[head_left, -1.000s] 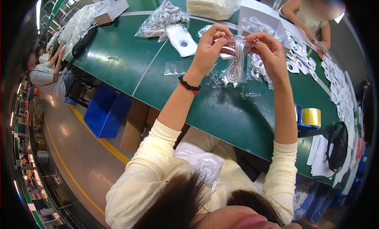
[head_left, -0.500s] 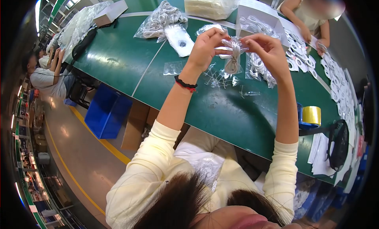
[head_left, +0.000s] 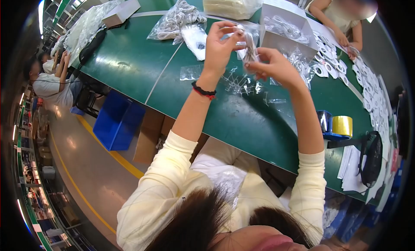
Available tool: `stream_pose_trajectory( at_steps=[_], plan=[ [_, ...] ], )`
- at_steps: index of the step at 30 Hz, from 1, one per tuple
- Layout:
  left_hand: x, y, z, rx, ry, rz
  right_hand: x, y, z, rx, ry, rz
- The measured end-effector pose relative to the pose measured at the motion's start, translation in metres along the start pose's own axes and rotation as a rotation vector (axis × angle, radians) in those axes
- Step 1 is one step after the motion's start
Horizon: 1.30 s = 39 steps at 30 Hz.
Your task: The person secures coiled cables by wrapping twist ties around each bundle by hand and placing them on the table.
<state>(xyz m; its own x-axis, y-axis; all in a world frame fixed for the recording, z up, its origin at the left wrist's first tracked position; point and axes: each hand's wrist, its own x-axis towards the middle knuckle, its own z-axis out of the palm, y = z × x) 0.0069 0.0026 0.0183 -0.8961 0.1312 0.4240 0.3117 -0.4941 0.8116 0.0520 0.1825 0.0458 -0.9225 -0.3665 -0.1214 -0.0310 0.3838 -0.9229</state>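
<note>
A clear bag with a coiled white cable (head_left: pixel 249 47) hangs tilted between my hands above the green table (head_left: pixel 233 117). My left hand (head_left: pixel 222 45) pinches the bag's upper end. Lower down, my right hand (head_left: pixel 273 66) holds the bottom of the bag between thumb and fingers. Below them lie thin clear plastic pieces (head_left: pixel 241 83) and a small flat clear bag (head_left: pixel 190 72). Just behind my right hand are more bagged white cables (head_left: pixel 298 63).
A white box of cables (head_left: pixel 287 28) stands at the back, beside a wrapped stack (head_left: pixel 233 4). Bagged cables (head_left: pixel 179 22) lie left of it. White ring-shaped pieces (head_left: pixel 330 63) and a tape roll (head_left: pixel 342 126) are on the right. A co-worker (head_left: pixel 337 17) sits at the back right.
The bagged cable has tilted and risen slightly. My right hand has moved from the bag's top down to its lower end, while my left hand has gone up a little.
</note>
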Motion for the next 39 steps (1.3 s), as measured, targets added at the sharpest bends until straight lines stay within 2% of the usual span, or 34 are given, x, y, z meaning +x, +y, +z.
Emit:
stream_pose_trajectory(
  at_steps=[1, 3, 5, 6, 8, 9, 11, 12, 14, 16, 19, 20, 23, 25, 27, 28, 30, 31, 32, 33, 36, 39],
  plan=[
    [0.0, 0.005, -0.004, 0.004, 0.033, -0.001, 0.004, 0.001, -0.011, -0.004, -0.002, -0.002],
    [-0.002, 0.008, -0.031, 0.049, 0.056, -0.006, 0.016, 0.006, -0.039, 0.074, 0.199, -0.028],
    [-0.012, 0.018, -0.06, 0.703, 0.152, 0.052, 0.035, 0.022, -0.075, 0.298, 0.324, -0.145],
    [-0.02, 0.018, -0.08, 0.707, 0.154, 0.05, 0.044, 0.028, -0.088, 0.302, 0.32, -0.145],
    [-0.04, 0.013, -0.119, 1.492, 0.067, 0.306, 0.058, 0.035, -0.104, 0.365, 0.607, -0.256],
    [-0.05, 0.015, -0.128, 1.496, 0.067, 0.308, 0.057, 0.031, -0.099, 0.368, 0.606, -0.259],
    [-0.071, 0.019, -0.141, 1.645, 0.083, 0.107, 0.049, 0.016, -0.077, -0.234, 0.946, -0.108],
    [-0.076, 0.019, -0.151, 1.724, 0.075, 0.094, 0.047, 0.014, -0.065, -0.234, 0.943, -0.109],
    [-0.08, 0.022, -0.164, 1.727, 0.061, 0.063, 0.047, 0.022, -0.041, -0.517, 0.515, -0.169],
    [-0.08, 0.027, -0.174, 1.737, 0.037, 0.041, 0.058, 0.047, -0.017, -0.804, 0.388, -0.416],
    [-0.073, 0.042, -0.188, 1.701, -0.042, 0.035, 0.058, 0.055, 0.015, -0.929, 0.319, -0.311],
    [-0.071, 0.047, -0.19, 1.697, -0.054, 0.008, 0.059, 0.054, 0.022, -0.981, 0.314, -0.236],
    [-0.065, 0.059, -0.208, 1.618, -0.066, -0.05, 0.065, 0.075, 0.032, -1.071, 0.407, -0.287],
    [-0.061, 0.069, -0.215, 1.617, -0.067, -0.048, 0.063, 0.074, 0.032, -1.088, 0.415, -0.294],
    [-0.054, 0.078, -0.223, 1.608, -0.005, -0.181, 0.053, 0.069, 0.027, -1.053, 0.514, -0.325],
    [-0.05, 0.078, -0.235, 1.614, -0.006, -0.143, 0.045, 0.056, 0.021, -1.055, 0.517, -0.321],
    [-0.045, 0.077, -0.253, 1.535, 0.031, -0.113, 0.028, 0.029, 0.003, -1.025, 0.474, 0.052],
    [-0.043, 0.078, -0.252, 1.457, 0.071, -0.084, 0.018, 0.024, -0.002, -1.026, 0.477, 0.055],
    [-0.04, 0.081, -0.252, 1.376, 0.115, -0.189, 0.007, 0.021, -0.006, -1.13, 0.539, 0.169],
    [-0.037, 0.079, -0.253, 1.374, 0.112, -0.187, -0.001, 0.02, -0.009, -1.232, 0.601, 0.286],
    [-0.028, 0.075, -0.243, 1.37, 0.194, -0.168, -0.006, 0.031, -0.014, -1.179, 0.617, 0.344],
    [-0.014, 0.066, -0.179, 1.179, 0.131, -0.02, 0.005, 0.052, -0.02, -1.115, 0.612, 0.299]
  ],
)
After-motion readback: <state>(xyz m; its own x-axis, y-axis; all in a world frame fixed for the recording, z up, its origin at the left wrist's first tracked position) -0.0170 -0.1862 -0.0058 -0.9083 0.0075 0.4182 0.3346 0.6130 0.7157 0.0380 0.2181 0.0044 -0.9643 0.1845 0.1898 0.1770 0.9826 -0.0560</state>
